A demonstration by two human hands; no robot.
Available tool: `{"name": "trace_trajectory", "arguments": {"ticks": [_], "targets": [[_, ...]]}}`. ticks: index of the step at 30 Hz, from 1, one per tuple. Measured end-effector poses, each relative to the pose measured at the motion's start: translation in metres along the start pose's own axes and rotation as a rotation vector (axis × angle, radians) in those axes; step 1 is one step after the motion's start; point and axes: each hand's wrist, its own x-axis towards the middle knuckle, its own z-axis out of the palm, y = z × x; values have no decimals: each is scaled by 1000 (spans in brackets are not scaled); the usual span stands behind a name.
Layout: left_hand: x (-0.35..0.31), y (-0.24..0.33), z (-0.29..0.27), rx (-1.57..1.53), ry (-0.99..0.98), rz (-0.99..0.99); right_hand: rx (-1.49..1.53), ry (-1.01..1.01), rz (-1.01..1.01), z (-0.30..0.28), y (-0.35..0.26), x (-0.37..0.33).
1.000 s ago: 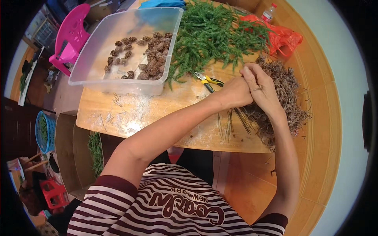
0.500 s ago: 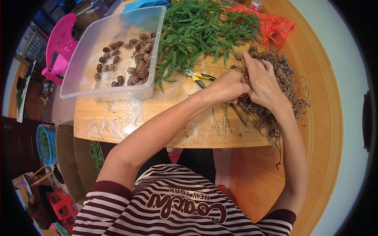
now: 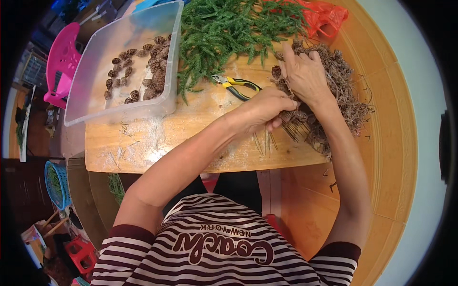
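Observation:
A tangled heap of dried brown twigs (image 3: 346, 90) with small pine cones in it lies at the table's right side. My right hand (image 3: 307, 78) rests over the heap's left part, its index finger stretched out and the other fingers bent and apart; its thumb is hidden. Just left of it, my left hand (image 3: 265, 107) is closed in a pinch at the heap's edge, and what sits between thumb and finger is too small to make out. Thin dark wire-like stems (image 3: 295, 131) stick out below the hands. Yellow-and-black pliers (image 3: 238, 86) lie with handles parted beside my left hand.
A clear plastic bin (image 3: 167, 102) with several pine cones (image 3: 157, 71) stands at the left. Green artificial fir sprigs (image 3: 224, 33) cover the table's far middle, with a red plastic bag (image 3: 329, 19) to their right. White flecks dust the wooden tabletop (image 3: 191, 138).
My left hand has turned a little and drawn slightly away from the right hand, opening a small gap between them. The whole view has shifted slightly.

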Motion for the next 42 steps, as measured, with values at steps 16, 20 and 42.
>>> {"name": "trace_trajectory", "arguments": {"ticks": [16,20,42], "targets": [[-17,-26,-8,-342,68,54,75,43,-252,-19,-10,1],[-19,-19,-7,-254,75,27,324,-70,-220,-25,-24,-3],[-36,-22,15,-429,221,148,230,-71,90,8,-41,12]]}}
